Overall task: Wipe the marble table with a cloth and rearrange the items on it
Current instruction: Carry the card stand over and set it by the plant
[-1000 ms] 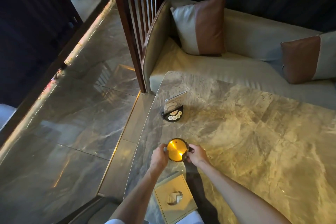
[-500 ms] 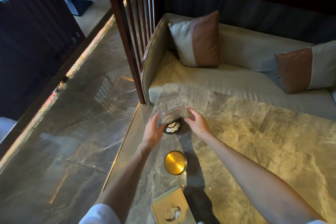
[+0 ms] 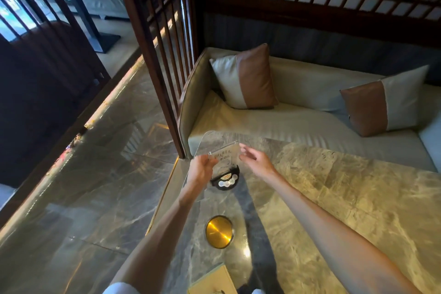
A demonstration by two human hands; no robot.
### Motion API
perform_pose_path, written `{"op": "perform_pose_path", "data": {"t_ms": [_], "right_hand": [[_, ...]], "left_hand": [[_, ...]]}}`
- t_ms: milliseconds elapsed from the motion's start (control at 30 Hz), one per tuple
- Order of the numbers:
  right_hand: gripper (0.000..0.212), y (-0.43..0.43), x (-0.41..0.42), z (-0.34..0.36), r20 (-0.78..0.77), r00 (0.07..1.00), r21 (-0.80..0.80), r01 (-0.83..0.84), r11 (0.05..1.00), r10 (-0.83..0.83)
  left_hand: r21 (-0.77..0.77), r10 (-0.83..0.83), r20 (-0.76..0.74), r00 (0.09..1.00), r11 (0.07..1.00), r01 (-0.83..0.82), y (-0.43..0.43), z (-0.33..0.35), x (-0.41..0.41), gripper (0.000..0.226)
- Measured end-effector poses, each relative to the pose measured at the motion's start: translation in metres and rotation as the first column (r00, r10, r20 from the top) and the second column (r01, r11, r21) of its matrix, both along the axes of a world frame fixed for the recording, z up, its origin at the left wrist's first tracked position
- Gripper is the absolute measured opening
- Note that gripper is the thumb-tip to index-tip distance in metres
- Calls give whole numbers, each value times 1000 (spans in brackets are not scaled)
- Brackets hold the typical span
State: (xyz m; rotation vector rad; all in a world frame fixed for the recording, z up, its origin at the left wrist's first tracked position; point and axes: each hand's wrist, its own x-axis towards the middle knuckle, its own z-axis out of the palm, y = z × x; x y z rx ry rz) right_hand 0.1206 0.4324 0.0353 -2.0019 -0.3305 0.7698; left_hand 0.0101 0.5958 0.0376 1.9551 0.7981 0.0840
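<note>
Both your hands have left the gold disc point(image 3: 219, 231) and have gone forward to the clear sign stand point(image 3: 225, 156). The stand is upright on its round black base, near the far left corner of the marble table point(image 3: 346, 198). Your left hand point(image 3: 202, 169) pinches the left edge of the clear panel between thumb and fingers. Your right hand point(image 3: 255, 160) is just beside the right edge, with its fingers loosely spread. It is blurred, so I cannot tell if the tips touch the panel. The gold disc lies flat between your forearms, nearer to you and apart from the stand. A tan box point(image 3: 210, 281) lies at the near edge.
</note>
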Motion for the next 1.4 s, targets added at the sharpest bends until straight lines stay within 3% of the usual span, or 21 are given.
{"op": "perform_pose_path", "data": {"t_ms": [167,267,400,467,567,633,700,800,867,967,1067,1167,1300,1400], "right_hand": [[82,-110,15,30,-68,992,80,-98,992,104],[78,-181,27,60,-29,992,159,-114,981,120],[68,-274,51,126,177,962,187,-239,953,207],[59,-317,60,163,283,916,117,-328,937,285],[43,-374,65,210,438,782,-179,-406,896,443],[35,-406,67,231,481,686,-366,-409,836,546],[28,-435,67,245,500,662,-450,-351,821,558],[20,-477,72,255,561,685,-443,-226,868,465],[19,-504,74,256,588,724,-401,-125,908,359],[19,-545,73,247,556,815,-306,19,952,162],[17,-587,66,236,510,859,-188,166,968,-49],[20,-631,58,224,462,868,-148,279,949,-183],[19,-688,60,215,378,888,-159,341,926,-262],[19,-730,80,208,371,887,-199,366,909,-276]], "left_hand": [[10,-145,112,983,989,145,-54,66,26,13],[135,-299,118,947,950,283,-106,97,42,28],[198,-389,111,914,910,363,-203,132,58,30],[212,-454,123,882,881,424,-256,144,66,22],[222,-552,114,826,825,521,-331,160,80,12],[224,-610,110,784,784,579,-373,169,92,15],[174,-635,133,761,771,613,-407,176,104,16],[-45,-572,258,779,798,601,-451,181,116,13],[-139,-403,310,861,877,460,-478,172,119,22],[-227,-175,103,979,954,195,-516,131,109,42],[-546,-202,18,979,818,179,-559,90,97,26],[-742,-161,19,987,659,121,-598,70,100,23],[-834,-173,0,985,544,95,-655,58,116,27],[-829,-140,-32,990,557,52,-699,52,140,31]]}}
